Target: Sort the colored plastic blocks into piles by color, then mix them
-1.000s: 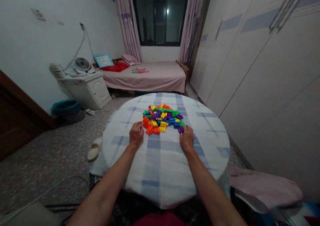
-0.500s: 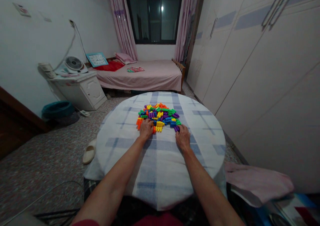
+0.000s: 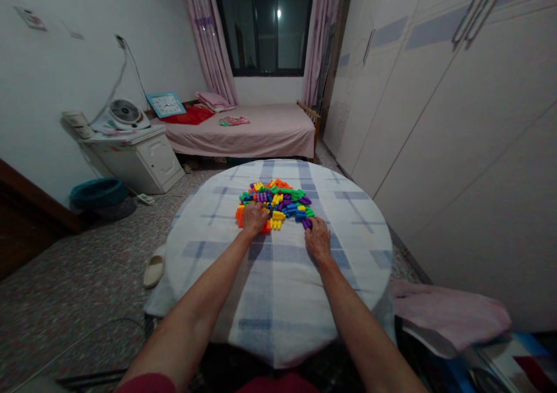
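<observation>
Plastic blocks (image 3: 273,202) under left hand (image 3: 255,219), fingers curled; right hand (image 3: 317,239), fingers together, touching blocks.

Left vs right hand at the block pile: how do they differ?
The left hand lies over the near-left part of the pile of plastic toy blocks, while the right hand sits at the pile's near-right edge. The left hand is among orange and yellow blocks; the right hand's fingertips meet a purple block. The left hand reaches farther forward than the right hand. Both are bare, with their backs up.
</observation>
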Motion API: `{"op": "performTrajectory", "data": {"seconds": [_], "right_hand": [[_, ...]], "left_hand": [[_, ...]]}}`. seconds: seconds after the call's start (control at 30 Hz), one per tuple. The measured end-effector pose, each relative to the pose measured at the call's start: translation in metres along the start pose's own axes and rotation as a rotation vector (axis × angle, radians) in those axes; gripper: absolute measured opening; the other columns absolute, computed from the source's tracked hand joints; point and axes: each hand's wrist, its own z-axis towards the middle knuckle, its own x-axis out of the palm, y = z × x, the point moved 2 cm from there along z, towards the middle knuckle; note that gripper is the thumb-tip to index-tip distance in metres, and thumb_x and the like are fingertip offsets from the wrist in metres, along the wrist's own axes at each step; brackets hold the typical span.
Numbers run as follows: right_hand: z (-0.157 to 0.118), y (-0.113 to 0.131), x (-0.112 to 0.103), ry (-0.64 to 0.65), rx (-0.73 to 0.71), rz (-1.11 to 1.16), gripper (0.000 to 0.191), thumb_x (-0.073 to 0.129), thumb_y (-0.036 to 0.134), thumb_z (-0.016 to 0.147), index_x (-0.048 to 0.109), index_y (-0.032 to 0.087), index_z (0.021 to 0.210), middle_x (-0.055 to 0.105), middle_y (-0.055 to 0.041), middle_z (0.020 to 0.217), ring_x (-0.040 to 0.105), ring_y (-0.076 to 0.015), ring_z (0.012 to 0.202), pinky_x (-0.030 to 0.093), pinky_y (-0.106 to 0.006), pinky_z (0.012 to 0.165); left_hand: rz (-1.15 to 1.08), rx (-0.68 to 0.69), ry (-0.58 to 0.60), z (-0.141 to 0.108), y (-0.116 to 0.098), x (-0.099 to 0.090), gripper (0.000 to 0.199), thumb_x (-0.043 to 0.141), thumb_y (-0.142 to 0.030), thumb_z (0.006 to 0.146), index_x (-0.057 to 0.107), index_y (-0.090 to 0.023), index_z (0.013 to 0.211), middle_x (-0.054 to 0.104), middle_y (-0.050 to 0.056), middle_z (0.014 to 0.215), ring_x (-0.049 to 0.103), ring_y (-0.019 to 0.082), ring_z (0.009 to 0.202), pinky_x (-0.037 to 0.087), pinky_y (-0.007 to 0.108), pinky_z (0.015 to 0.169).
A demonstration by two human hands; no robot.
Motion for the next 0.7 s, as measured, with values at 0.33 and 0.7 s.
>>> {"op": "performTrajectory", "data": {"seconds": [0.33,0.7], "right_hand": [[0.0,0.001,-0.002,0.016,-0.004,-0.013,0.038,0.045,0.012,0.082,0.058,0.016,0.118,0.058,-0.0115,0.122,0.049,-0.0222,0.112,0.036,-0.034,0.092],[0.001,-0.001,0.001,0.018,-0.008,-0.006,0.038,0.045,0.012,0.082,0.057,0.017,0.118,0.058,-0.0108,0.121,0.049,-0.0225,0.112,0.035,-0.035,0.093]], "left_hand": [[-0.101,0.036,0.095,-0.005,-0.012,0.01,0.027,0.048,-0.009,0.08,0.067,-0.017,0.098,0.065,0.009,0.095,0.061,0.02,0.096,0.048,0.03,0.085],[-0.093,0.326,0.136,-0.006,-0.044,0.009,0.025,0.055,-0.022,0.085,0.064,-0.021,0.109,0.062,0.009,0.114,0.054,0.023,0.108,0.044,0.036,0.098]]}}
